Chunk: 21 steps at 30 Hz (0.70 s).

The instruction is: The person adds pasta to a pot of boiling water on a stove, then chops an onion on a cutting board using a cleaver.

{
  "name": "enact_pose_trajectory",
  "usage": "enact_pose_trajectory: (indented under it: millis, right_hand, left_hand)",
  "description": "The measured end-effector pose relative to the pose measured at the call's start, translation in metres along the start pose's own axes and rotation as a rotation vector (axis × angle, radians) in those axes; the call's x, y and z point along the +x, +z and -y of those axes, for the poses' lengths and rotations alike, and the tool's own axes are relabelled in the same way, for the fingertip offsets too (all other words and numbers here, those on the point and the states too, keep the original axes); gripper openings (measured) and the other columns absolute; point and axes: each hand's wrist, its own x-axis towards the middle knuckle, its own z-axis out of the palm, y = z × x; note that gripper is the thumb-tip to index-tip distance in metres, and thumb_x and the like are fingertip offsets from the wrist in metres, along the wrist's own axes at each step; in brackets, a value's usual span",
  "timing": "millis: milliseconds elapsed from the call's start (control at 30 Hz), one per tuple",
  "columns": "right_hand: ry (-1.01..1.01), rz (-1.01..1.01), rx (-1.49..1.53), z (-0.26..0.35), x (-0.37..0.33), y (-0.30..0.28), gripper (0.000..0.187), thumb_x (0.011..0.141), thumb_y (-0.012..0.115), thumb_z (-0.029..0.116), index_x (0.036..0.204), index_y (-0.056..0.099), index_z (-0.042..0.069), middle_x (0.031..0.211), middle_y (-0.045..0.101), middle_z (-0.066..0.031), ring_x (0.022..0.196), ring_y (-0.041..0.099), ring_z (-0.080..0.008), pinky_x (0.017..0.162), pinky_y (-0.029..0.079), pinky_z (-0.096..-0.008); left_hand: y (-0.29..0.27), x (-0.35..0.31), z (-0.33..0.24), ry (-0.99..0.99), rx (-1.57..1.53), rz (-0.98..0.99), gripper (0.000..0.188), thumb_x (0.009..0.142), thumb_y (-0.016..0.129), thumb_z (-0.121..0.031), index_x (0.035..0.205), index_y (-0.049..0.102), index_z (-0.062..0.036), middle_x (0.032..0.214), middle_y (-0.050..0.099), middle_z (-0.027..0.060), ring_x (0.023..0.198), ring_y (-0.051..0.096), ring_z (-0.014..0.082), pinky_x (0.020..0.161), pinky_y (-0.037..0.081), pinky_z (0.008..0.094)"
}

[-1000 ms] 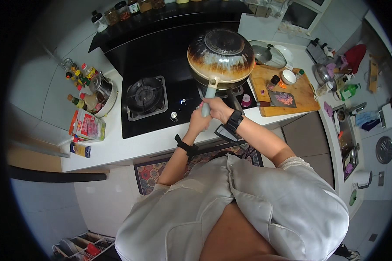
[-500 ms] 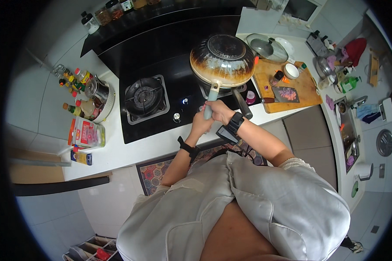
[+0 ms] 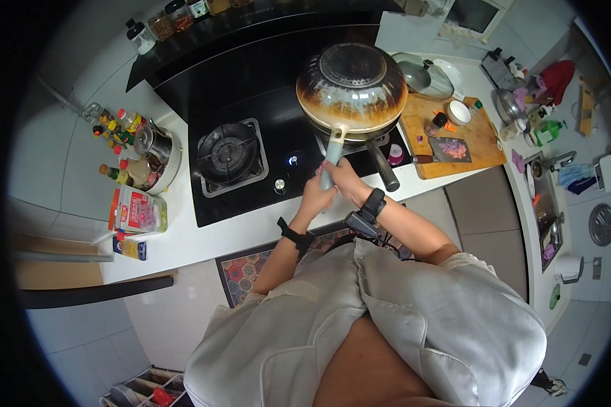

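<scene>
A frying pan (image 3: 356,88) with a scorched brown and white outside is turned bottom up over the right burner. Its pale blue-grey handle (image 3: 332,152) points toward me. My left hand (image 3: 315,197) is wrapped round the handle near its end. Just to the right, my right hand (image 3: 347,182) is closed on the same handle. Beneath the upturned pan is a second pan with a dark handle (image 3: 383,166), mostly hidden. What lies between the two pans cannot be seen.
An unused burner (image 3: 229,152) lies left. To the right, a wooden cutting board (image 3: 485,146) holds a knife (image 3: 448,150) with chopped pinkish bits, a spice jar (image 3: 435,124) and a white bowl (image 3: 458,112). Behind it sits a glass lid (image 3: 428,78). Bottles (image 3: 132,166) crowd the far left.
The upturned pan has risen slightly and looks larger, its base shifting up in the view. Both hands keep their hold on its handle. The whole view has shifted a little.
</scene>
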Motion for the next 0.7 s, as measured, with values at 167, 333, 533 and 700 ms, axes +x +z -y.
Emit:
enact_pose_trajectory:
  millis: [167,333,533,700]
  right_hand:
    - [-0.267,0.274,-0.261,-0.002,-0.047,-0.005,0.031,0.084,0.057,0.019,0.103,0.043,-0.002,0.086,0.053,-0.0037,0.078,0.052,-0.0096,0.069,0.043,-0.0236]
    - [-0.120,0.376,-0.168,0.006,-0.098,0.009,0.036,0.080,0.062,0.012,0.105,0.040,-0.002,0.087,0.053,-0.0043,0.080,0.052,-0.0086,0.069,0.044,-0.0220]
    - [-0.394,0.541,-0.133,0.004,-0.133,0.002,0.037,0.084,0.054,0.005,0.110,0.029,-0.003,0.092,0.049,-0.0106,0.078,0.056,-0.0135,0.069,0.047,-0.0257]
    - [-0.427,0.581,-0.160,0.008,-0.161,-0.012,0.036,0.085,0.052,0.004,0.111,0.028,-0.003,0.095,0.049,-0.0113,0.078,0.057,-0.0140,0.069,0.048,-0.0264]
  left_hand:
    - [-0.020,-0.049,0.002,-0.112,-0.463,0.254,0.010,0.073,0.055,-0.006,0.077,0.045,-0.0035,0.045,0.042,0.0007,0.030,0.039,0.0102,0.031,0.031,0.0235]
    - [-0.018,-0.095,-0.002,-0.274,-0.948,0.538,0.011,0.075,0.052,-0.006,0.074,0.042,-0.0062,0.044,0.039,-0.0009,0.030,0.038,0.0062,0.031,0.033,0.0203]
    - [0.011,-0.102,0.020,-0.315,-1.229,1.155,0.011,0.068,0.049,-0.012,0.077,0.043,-0.0108,0.044,0.036,-0.0031,0.030,0.033,0.0068,0.033,0.028,0.0235]
    - [0.034,-0.125,0.009,-0.261,-1.170,1.096,0.011,0.066,0.048,-0.010,0.076,0.042,-0.0114,0.044,0.036,-0.0016,0.030,0.033,0.0081,0.034,0.028,0.0246]
